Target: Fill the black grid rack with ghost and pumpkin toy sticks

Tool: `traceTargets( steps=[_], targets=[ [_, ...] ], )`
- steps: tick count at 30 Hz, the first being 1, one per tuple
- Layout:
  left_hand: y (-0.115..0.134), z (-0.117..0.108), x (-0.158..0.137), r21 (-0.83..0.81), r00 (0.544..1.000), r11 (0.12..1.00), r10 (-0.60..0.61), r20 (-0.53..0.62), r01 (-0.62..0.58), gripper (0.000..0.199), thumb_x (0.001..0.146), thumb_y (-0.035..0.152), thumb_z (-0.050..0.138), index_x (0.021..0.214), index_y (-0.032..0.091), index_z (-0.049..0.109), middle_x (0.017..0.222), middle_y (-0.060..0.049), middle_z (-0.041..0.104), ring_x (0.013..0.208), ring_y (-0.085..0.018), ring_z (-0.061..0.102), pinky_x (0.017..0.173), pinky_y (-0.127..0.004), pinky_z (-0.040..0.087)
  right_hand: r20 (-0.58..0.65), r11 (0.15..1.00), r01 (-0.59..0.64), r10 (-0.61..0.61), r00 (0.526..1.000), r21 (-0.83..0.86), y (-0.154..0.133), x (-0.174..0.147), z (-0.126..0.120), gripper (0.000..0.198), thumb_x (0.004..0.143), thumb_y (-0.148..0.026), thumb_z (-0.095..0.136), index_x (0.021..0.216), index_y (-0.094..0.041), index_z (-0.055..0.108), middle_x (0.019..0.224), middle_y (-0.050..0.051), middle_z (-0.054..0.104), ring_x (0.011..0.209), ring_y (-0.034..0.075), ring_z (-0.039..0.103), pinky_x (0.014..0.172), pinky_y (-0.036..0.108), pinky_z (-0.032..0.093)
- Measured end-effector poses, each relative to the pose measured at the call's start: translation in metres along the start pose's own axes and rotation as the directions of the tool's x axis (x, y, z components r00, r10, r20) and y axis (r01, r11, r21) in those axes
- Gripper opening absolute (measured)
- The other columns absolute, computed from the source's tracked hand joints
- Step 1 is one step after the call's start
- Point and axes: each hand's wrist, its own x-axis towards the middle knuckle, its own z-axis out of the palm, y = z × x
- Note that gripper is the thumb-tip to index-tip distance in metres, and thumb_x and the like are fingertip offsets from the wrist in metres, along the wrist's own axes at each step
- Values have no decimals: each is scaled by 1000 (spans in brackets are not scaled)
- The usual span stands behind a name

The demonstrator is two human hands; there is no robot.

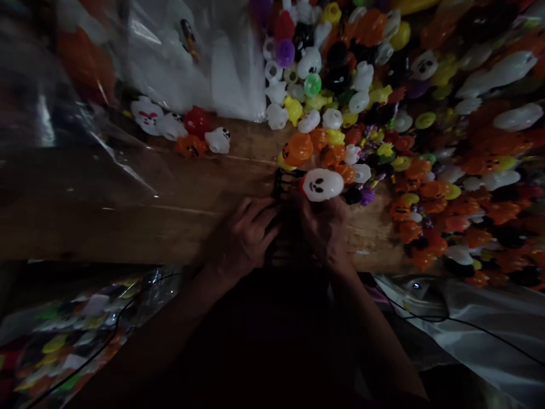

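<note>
A white skull-faced toy head (324, 185) with red at its left end is in my right hand (327, 230), whose fingers are closed around its lower side. My left hand (252, 230) is to the left, fingers bent inward with the tips in shadow; what they hold, if anything, is hidden. Between both hands lies a black slatted plastic piece (281, 180), its lower part lost in the dark. Just beyond the skull head sit orange pumpkin toys (299, 147) and other small figures.
A large pile of mixed plastic toys (438, 193) covers the wooden table (191, 187) at the right. Several small figures (171, 126) stand at the left by clear plastic bags (238, 74). Below the table edge are bagged toys (55, 346), a white sheet (489, 324) and black cables (464, 321).
</note>
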Motion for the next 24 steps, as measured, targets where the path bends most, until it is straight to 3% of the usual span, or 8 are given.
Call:
traceTargets(
  steps=[5, 8, 11, 14, 16, 19, 24],
  targets=[
    [-1, 1, 2, 53, 998, 997, 50, -34, -48, 16, 99, 18, 57, 108, 11, 69, 106, -11, 75, 99, -23, 70, 97, -39, 56, 1, 1000, 5, -5, 1000, -15, 9, 4, 14, 20, 91, -39, 66, 95, -21, 70, 85, 3, 73, 75, 17, 68, 74, 31, 58],
    [-4, 3, 2, -2, 999, 999, 49, -15, -49, 15, 96, 16, 61, 108, 11, 69, 104, -10, 76, 96, -22, 71, 95, -37, 57, -18, 995, 35, -37, 999, -92, 7, 7, 12, 23, 89, -43, 67, 90, -20, 70, 80, 3, 73, 71, 17, 66, 70, 30, 56],
    [-7, 4, 4, -146, 994, 983, -110, 12, 111, 14, 92, 17, 64, 105, 17, 70, 105, -7, 76, 98, -22, 71, 92, -35, 59, -4, 982, 79, -81, 997, -174, 4, 9, 8, 24, 89, -44, 65, 85, -20, 69, 76, 4, 72, 66, 17, 63, 65, 29, 53],
    [-8, 4, 14, -368, 947, 875, -317, 53, 314, 16, 92, 22, 64, 106, 20, 69, 103, -4, 77, 93, -18, 73, 87, -30, 60, 29, 975, 112, -109, 994, -191, 2, 10, 6, 24, 89, -40, 61, 77, -21, 66, 69, 4, 69, 60, 17, 59, 60, 28, 49],
    [-7, 5, 24, -467, 917, 799, -393, 72, 379, 21, 89, 26, 67, 109, 20, 68, 101, -3, 77, 88, -17, 73, 83, -28, 61, 51, 976, 119, -112, 992, -181, 1, 11, 5, 21, 87, -36, 59, 75, -21, 65, 68, 3, 68, 59, 17, 58, 59, 28, 48],
    [-6, 11, 36, -524, 902, 759, -430, 42, 386, 27, 85, 27, 72, 110, 19, 67, 103, -4, 77, 88, -17, 73, 81, -28, 60, 97, 978, 118, -103, 990, -174, 0, 12, 4, 12, 82, -27, 56, 75, -21, 64, 68, 3, 68, 60, 17, 59, 60, 27, 48],
    [-13, 24, 35, -499, 911, 790, -412, -5, 355, 26, 90, 40, 65, 107, 21, 70, 102, -5, 77, 89, -19, 73, 83, -30, 60, 193, 979, 112, -78, 978, -170, 1, 11, 4, 13, 81, -18, 55, 84, -20, 67, 79, 6, 73, 68, 19, 64, 66, 27, 52]
  ],
)
